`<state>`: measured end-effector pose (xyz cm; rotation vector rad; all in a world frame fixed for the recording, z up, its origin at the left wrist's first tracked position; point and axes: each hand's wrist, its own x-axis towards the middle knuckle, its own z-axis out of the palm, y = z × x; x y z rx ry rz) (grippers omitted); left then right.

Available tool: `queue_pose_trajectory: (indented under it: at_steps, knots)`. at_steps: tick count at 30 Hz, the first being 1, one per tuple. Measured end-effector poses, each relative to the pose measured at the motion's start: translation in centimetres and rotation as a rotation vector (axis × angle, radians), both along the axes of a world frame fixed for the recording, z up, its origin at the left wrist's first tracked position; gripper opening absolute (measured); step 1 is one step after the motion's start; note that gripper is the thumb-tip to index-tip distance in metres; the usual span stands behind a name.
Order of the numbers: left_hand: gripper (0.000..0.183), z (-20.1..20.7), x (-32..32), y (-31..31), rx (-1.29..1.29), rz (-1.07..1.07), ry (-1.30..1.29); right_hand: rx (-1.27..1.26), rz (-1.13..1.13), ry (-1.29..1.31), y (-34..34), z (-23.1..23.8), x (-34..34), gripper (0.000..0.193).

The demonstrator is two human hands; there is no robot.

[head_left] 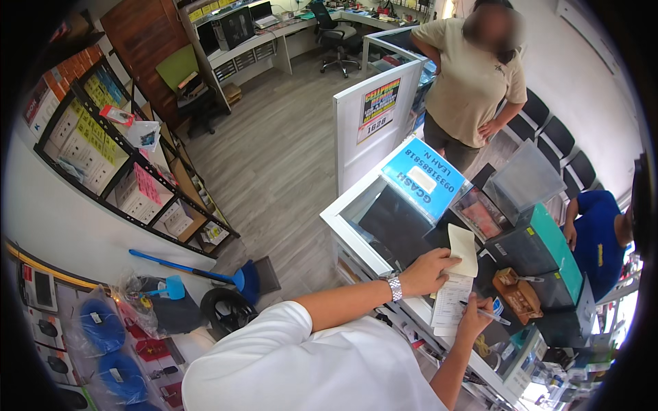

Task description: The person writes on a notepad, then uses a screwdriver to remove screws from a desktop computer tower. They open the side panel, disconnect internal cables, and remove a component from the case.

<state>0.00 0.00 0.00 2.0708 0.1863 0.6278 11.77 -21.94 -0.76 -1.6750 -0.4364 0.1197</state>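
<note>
Counter (360, 247) under booklet (448, 309), grey floor (288, 164).

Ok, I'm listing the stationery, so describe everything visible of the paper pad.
The pad lies open on the counter. Its plain cream cover, apparently thin card, is folded away beyond the white page, whose form-like printing is too small to read. The left hand rests on it by the fold; the right hand, at the page's right edge, holds a pen whose tip seems to meet it.

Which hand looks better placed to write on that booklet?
Probably the right hand: it holds the pen, angled toward the page. The left hand has no pen and is at the raised sheet.
</note>
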Motion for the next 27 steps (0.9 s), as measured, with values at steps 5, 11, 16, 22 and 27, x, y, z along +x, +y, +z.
queue_pose_trajectory:
  at_steps: [5,11,16,22,27]
  knots:
    - [0.055,0.8,0.0,-0.3,-0.053,0.029,-0.045,-0.011,-0.034,0.003,0.5,0.9,-0.2,0.041]
    - [0.049,0.2,0.9,0.7,0.013,0.069,-0.138,-0.165,-0.128,-0.04,0.4,-0.2,0.2,0.034]
    - [0.054,0.9,0.7,-0.3,-0.066,0.027,0.021,0.308,-0.091,0.418,-0.2,1.8,1.6,0.032]
    - [0.058,1.2,0.6,0.0,-0.06,0.021,0.057,0.242,-0.047,0.214,1.9,3.1,1.9,0.032]
    - [0.059,1.2,0.7,0.0,-0.058,0.022,0.046,0.186,0.036,0.161,3.4,2.5,2.0,0.031]
